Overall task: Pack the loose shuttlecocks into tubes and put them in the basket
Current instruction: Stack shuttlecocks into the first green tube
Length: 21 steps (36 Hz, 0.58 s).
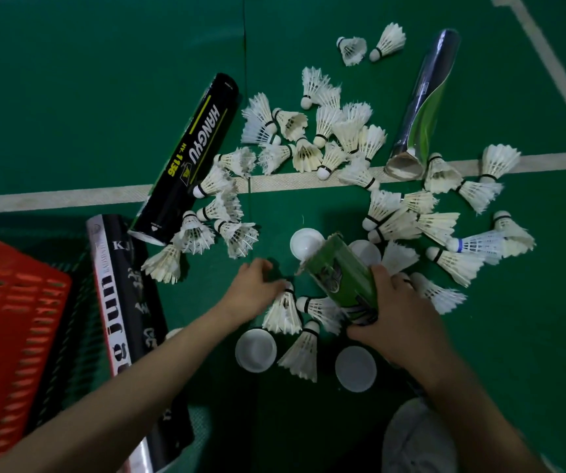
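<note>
Four tubes: the right grip [397, 315] is clamped round the tilted green tube [339, 271]. The black tube [186, 158], black-and-white tube [128, 302] and blue-green tube [421, 100] lie on the green court floor [70, 97]. There are four white caps [256, 349] and one red basket [8, 302] at the left edge. The left grip [254, 285] pinches a shuttlecock [283, 312] by its cork. Dozens of loose shuttlecocks [339, 131], overlapping beyond counting, straddle the white line [53, 196], with bare floor around them.

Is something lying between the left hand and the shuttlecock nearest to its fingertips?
Nothing visible does. The left hand has its fingertips at the cork of that shuttlecock. The green tube, gripped by the right hand, lies to the side of it, not between them.
</note>
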Each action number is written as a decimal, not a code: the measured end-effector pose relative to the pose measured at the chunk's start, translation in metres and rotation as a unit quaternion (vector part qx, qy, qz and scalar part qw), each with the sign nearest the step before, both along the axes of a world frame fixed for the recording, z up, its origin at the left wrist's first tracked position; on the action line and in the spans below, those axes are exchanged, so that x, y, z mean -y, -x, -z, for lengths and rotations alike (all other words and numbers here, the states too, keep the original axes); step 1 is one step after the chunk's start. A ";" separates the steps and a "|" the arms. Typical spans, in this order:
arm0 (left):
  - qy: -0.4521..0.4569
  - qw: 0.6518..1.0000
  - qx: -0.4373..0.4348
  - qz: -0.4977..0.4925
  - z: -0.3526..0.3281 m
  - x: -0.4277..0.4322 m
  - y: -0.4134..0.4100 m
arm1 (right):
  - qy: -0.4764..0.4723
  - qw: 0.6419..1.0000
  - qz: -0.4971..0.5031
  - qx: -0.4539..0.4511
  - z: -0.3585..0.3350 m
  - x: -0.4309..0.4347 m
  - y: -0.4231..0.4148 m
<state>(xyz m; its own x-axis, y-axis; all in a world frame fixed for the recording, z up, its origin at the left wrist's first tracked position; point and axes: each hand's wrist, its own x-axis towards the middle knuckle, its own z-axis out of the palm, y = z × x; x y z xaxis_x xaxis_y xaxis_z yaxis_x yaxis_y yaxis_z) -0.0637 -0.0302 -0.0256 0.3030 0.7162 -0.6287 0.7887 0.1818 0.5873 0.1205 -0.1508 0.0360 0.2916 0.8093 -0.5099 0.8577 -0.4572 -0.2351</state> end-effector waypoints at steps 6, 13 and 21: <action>0.055 0.993 -0.070 0.076 0.010 0.019 0.008 | 0.014 1.000 0.001 -0.009 0.003 0.001 0.002; 0.061 0.993 -0.076 0.069 0.014 0.019 0.013 | 0.024 1.000 -0.013 -0.006 0.010 0.001 0.005; 0.034 0.971 0.165 -0.168 -0.006 -0.008 0.029 | 0.018 1.000 -0.020 0.000 0.012 0.000 0.009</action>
<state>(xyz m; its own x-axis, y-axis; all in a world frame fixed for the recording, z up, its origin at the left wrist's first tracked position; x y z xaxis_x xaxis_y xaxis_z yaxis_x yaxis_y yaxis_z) -0.0924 -0.0225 -0.0191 0.2525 0.7694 -0.5867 0.4497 0.4436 0.7752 0.1120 -0.1513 0.0245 0.2597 0.8012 -0.5391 0.8757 -0.4307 -0.2184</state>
